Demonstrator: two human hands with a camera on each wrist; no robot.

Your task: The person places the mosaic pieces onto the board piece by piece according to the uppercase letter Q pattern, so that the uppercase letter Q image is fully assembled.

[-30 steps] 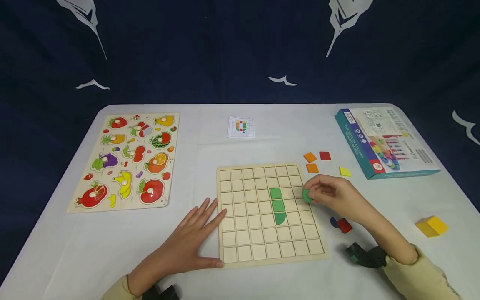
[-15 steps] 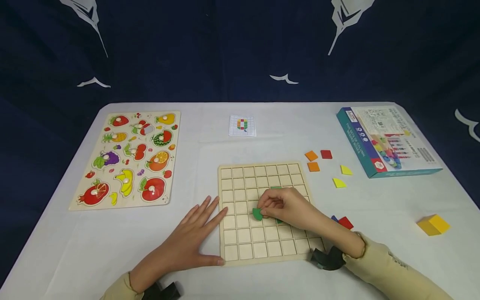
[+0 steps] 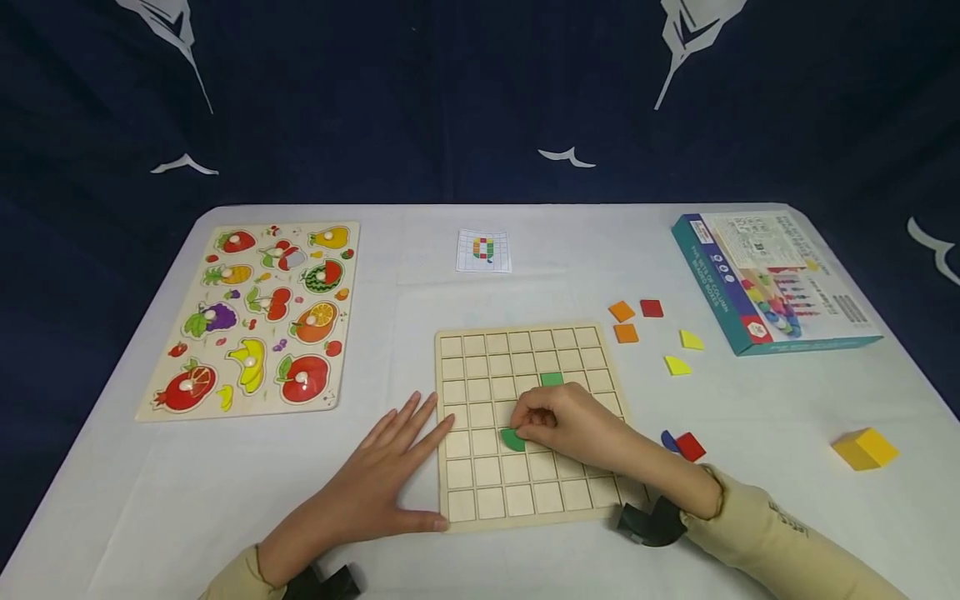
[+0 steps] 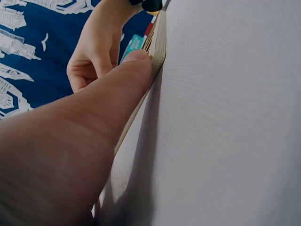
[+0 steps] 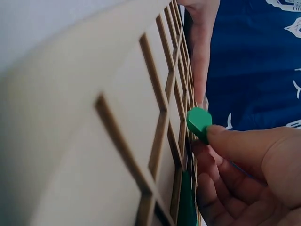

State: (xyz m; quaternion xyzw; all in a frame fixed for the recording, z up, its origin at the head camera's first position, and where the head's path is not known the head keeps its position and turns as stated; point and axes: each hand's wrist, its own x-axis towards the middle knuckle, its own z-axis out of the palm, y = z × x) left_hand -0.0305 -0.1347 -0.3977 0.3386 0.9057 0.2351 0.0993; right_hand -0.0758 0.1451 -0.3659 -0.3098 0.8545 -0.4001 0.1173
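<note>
A wooden grid board (image 3: pixel 487 473) lies on the white-covered table. My left hand (image 3: pixel 386 475) rests at its left edge, fingers spread, with the thumb against the lower left corner. In the left wrist view that thumb (image 4: pixel 136 56) touches the board's side. Over the middle of the board, my right hand (image 3: pixel 573 425) pinches a green quarter-round tile (image 3: pixel 512 441) between thumb and fingers. The right wrist view shows this green tile (image 5: pixel 199 123) tilted, close over the grid. A green square tile (image 3: pixel 551 379) sits in a cell just beyond the hand, which hides the cells below it.
Right of the board lie orange tiles (image 3: pixel 622 312), a red tile (image 3: pixel 652 308), yellow tiles (image 3: pixel 678 366), a blue piece (image 3: pixel 670 441) beside another red tile (image 3: pixel 690 447), and a yellow block (image 3: pixel 865 450). A pattern card (image 3: pixel 483 262), fruit puzzle (image 3: pixel 240 414) and box (image 3: pixel 810 325) surround it.
My right hand has carried the green tile leftward from the board's right edge to over its middle, then slightly nearer me. The left hand stays put.
</note>
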